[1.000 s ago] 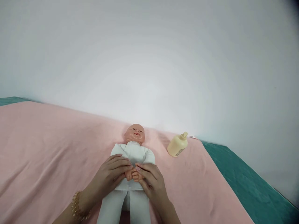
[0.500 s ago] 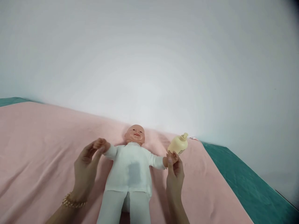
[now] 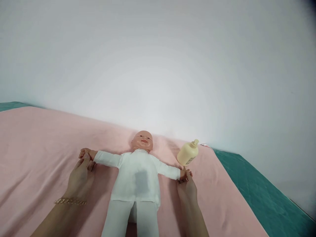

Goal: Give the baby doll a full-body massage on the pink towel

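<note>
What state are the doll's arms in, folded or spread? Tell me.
Spread. The doll lies on its back on the pink sheet, arms straight out sideways; the left hand holds one wrist, the right hand the other.

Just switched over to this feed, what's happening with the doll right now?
A person has a baby doll in white clothes lying face up on a pink sheet. The left hand grips one doll wrist and the right hand grips the other, with both doll arms spread wide. A cream pump bottle lies just beyond the right hand.
</note>
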`<state>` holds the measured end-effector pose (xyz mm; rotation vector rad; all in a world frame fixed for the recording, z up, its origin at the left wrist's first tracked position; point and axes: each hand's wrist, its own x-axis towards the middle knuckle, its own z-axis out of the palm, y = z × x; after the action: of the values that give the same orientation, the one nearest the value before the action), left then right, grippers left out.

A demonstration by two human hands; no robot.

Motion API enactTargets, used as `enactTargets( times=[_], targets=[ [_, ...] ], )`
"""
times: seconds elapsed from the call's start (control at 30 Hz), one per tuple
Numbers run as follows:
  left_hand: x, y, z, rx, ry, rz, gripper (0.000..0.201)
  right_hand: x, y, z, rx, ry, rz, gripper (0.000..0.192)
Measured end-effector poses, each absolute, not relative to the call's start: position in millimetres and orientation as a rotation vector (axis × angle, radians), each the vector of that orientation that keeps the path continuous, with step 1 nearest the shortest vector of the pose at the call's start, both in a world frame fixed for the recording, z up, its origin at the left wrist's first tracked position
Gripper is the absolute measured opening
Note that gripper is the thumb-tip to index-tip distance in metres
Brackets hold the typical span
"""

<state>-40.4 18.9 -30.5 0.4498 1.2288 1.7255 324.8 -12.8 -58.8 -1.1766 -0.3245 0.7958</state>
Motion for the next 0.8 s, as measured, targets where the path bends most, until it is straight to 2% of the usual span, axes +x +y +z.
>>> enactTargets(
  times=[0.1, 0.23, 0.3, 0.37, 0.47, 0.53, 0.6, 0.7, 0.8],
  targets=[
    [-29, 10, -12, 0.387, 1.099, 1.807, 0.007, 317, -17, -46, -1.164, -0.347, 0.794, 0.033],
    [-15, -3, 7, 0.653, 1.224, 1.832, 0.025, 295, -27, -19, -1.138, -0.517, 0.707, 0.043],
    [-10, -9, 10, 0.909, 1.31, 1.762, 0.029, 282, -34, -7, -1.155, -0.631, 0.626, 0.046],
    [-5, -13, 10, 1.284, 1.263, 1.626, 0.025, 268, -41, 0, -1.181, -0.774, 0.543, 0.046],
    [3, -15, 7, 1.888, 0.942, 1.45, 0.016, 254, -50, -1, -1.188, -1.113, 0.396, 0.036],
    [8, -15, 5, 2.178, 0.717, 1.435, 0.02, 247, -53, -4, -1.119, -1.427, 0.288, 0.035],
    [12, -15, 4, 2.363, 0.625, 1.431, 0.024, 243, -54, -7, -0.992, -1.751, 0.188, 0.045],
    [14, -15, 6, 2.506, 0.604, 1.41, 0.019, 237, -54, -6, -0.856, -2.089, 0.054, 0.06],
    [14, -16, 7, 2.579, 0.59, 1.409, 0.014, 233, -53, -3, -0.861, -2.188, -0.022, 0.061]
  ],
)
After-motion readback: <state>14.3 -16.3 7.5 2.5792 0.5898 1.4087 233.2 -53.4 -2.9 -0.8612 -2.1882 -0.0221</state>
